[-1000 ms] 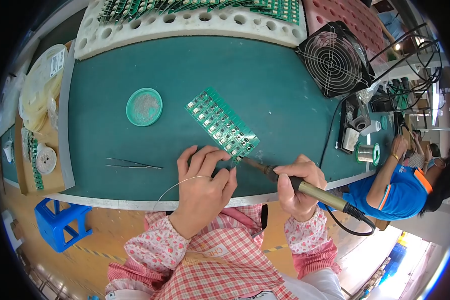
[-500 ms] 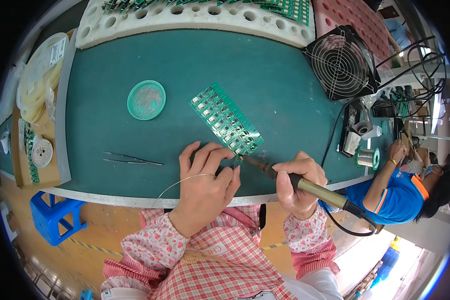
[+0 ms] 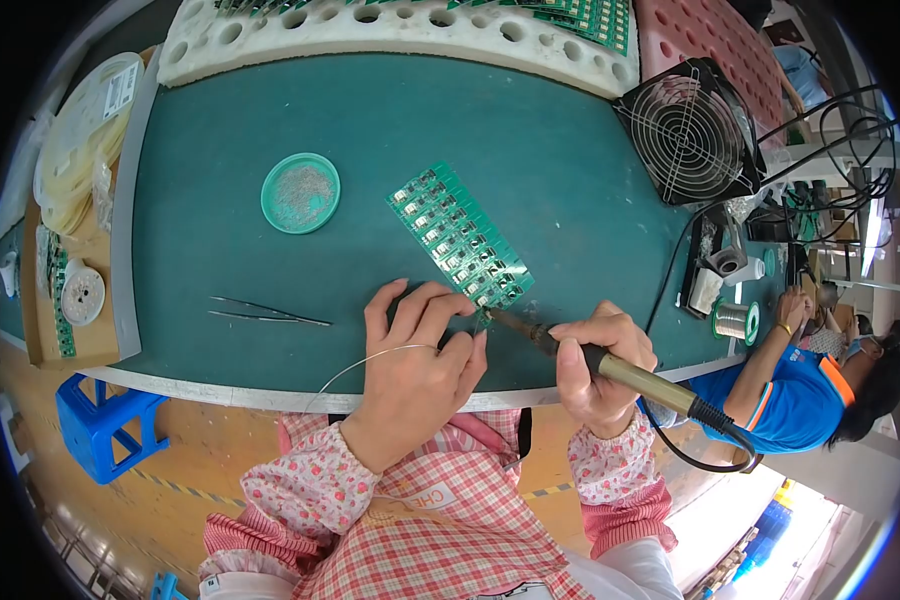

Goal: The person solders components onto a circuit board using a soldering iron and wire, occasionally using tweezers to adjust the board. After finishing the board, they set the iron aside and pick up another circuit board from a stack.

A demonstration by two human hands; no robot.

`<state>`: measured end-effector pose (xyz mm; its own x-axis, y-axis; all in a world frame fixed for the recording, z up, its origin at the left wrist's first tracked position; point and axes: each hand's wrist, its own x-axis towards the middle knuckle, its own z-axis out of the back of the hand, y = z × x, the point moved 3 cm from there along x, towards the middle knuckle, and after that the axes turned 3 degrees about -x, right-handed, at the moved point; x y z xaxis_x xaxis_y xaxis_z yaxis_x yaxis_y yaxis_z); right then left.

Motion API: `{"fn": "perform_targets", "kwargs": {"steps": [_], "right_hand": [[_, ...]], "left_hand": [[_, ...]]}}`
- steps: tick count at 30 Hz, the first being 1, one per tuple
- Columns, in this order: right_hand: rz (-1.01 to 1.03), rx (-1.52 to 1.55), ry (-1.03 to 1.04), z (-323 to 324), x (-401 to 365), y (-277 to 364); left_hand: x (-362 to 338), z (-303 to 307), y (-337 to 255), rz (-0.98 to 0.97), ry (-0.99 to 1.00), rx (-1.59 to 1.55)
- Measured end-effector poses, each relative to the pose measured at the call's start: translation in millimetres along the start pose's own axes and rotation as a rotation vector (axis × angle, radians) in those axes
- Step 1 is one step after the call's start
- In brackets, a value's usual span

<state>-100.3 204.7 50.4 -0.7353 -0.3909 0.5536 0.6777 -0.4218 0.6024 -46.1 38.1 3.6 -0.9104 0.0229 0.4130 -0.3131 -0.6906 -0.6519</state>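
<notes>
Iron Meets Board at the Bench

A worker's right hand (image 3: 605,370) grips a soldering iron (image 3: 650,385) by its handle, the tip angled in at the lower end of a green circuit board panel (image 3: 460,235). The panel lies flat and slantwise on the green work surface (image 3: 220,260), just above the fingers. The left hand (image 3: 410,360) is curled close by, thumb and fingers drawn together on what appears to be a thin wire (image 3: 360,362) that arcs out toward the wrist; whether the fingertips also press the board is too small to tell.

The step in hand looks like soldering a joint at the panel's near corner. The next move, as judged here, calls for a steady tip, a measured feed of wire and fingers clear of the hot metal.

Tweezers (image 3: 270,314) lie to the left, below a round green dish (image 3: 266,200). A black fan (image 3: 690,133) and a spool (image 3: 736,322) stand at right, near a co-worker in a blue shirt (image 3: 780,400).
</notes>
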Motion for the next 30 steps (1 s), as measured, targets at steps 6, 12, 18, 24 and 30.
{"fn": "perform_targets", "kwargs": {"steps": [6,12,18,24,30], "right_hand": [[-0.003,-0.005,0.017,0,0,0],[0.049,-0.053,0.033,-1,1,4],[0.081,-0.039,0.03,-1,2,4],[0.079,-0.051,0.026,11,1,8],[0.133,-0.043,0.063,10,4,7]], "left_hand": [[0,0,0,0.002,0.005,0.0],[-1,0,1,0.001,0.006,0.0],[-1,-1,1,-0.002,0.003,0.001],[-1,-1,1,-0.003,-0.004,-0.001],[-1,-1,1,-0.002,-0.007,0.0]]}}
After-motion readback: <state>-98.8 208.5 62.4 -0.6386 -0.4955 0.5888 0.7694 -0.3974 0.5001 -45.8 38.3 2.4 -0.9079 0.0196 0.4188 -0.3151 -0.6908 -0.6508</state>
